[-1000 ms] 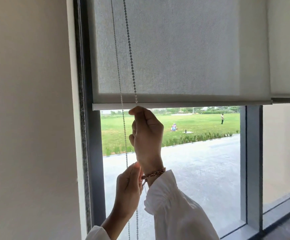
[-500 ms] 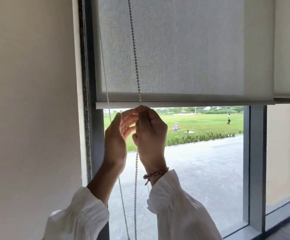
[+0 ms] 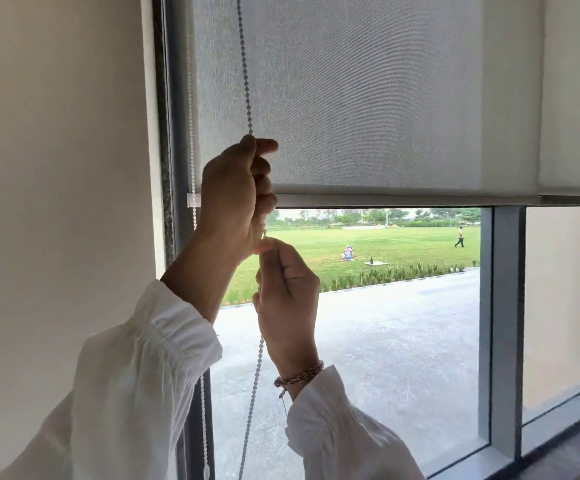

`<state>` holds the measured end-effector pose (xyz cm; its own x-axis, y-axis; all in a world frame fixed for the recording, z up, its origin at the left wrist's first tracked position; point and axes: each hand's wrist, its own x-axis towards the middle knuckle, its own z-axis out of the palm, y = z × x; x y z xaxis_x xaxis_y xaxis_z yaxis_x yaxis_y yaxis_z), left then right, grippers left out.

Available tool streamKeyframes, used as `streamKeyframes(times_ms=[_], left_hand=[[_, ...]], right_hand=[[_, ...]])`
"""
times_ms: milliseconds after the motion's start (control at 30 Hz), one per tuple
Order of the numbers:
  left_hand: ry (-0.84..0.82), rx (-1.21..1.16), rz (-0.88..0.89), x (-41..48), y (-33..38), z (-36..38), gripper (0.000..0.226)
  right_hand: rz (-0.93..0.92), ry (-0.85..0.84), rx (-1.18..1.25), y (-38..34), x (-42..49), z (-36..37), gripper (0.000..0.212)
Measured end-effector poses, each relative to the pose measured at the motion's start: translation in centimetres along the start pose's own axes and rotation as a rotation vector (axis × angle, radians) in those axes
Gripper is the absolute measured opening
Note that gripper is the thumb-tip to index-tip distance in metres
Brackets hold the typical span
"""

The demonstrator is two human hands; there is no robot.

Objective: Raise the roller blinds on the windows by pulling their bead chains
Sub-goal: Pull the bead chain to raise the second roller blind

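A grey roller blind (image 3: 368, 98) covers the upper part of the window, its bottom bar (image 3: 403, 200) level with my upper hand. The white bead chain (image 3: 245, 74) hangs in front of the blind's left side. My left hand (image 3: 235, 195) is closed around the chain high up, just over the bottom bar. My right hand (image 3: 287, 296) pinches the same strand directly below it, and the chain runs on down past my wrist. The chain's rear strand (image 3: 191, 116) hangs along the window frame.
A plain wall (image 3: 56, 168) stands at the left of the grey window frame (image 3: 174, 133). A vertical mullion (image 3: 505, 323) divides this pane from another at the right, where a second blind (image 3: 576, 98) hangs. The sill (image 3: 558, 455) runs along the lower right.
My left hand has risen from below my right hand to grip the chain above it. My right hand has come down with the chain.
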<state>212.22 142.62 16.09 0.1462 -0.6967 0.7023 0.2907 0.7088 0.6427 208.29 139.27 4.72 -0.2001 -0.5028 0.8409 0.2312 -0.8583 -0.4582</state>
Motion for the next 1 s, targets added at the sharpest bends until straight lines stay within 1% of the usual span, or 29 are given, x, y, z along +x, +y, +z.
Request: streamKeyframes(times_ms=[133,300,433,600,700,833,1000], left_hand=[[0.050,0.031,0.079,-0.2,-0.1,1.0,0.035],[0.018,-0.054,0.057,-0.4,-0.2,1.1,0.039],[0.042,-0.004,0.072,-0.3,-0.2,0.8,0.039],[0.067,0.036,0.133,-0.6,-0.1,0.2,0.040],[0.089,0.053,0.132,-1.0,-1.0,-0.5,0.041],[0.098,0.045,0.140,-1.4,-3.0,-1.4,0.044],[0.105,0.031,0.163,-1.0,-3.7,-1.6,0.044]], right_hand=[[-0.022,0.014,-0.010,0.2,0.1,-0.1,0.023],[-0.049,0.031,-0.024,0.6,0.1,-0.1,0.021],[-0.061,0.025,-0.024,0.8,0.1,0.1,0.021],[-0.040,0.014,-0.012,1.0,-0.1,0.7,0.025],[-0.008,0.012,-0.016,1.8,-1.1,0.7,0.030],[0.043,0.008,-0.019,3.0,-2.1,0.4,0.026],[0.045,0.018,-0.035,3.6,-1.6,0.4,0.022]])
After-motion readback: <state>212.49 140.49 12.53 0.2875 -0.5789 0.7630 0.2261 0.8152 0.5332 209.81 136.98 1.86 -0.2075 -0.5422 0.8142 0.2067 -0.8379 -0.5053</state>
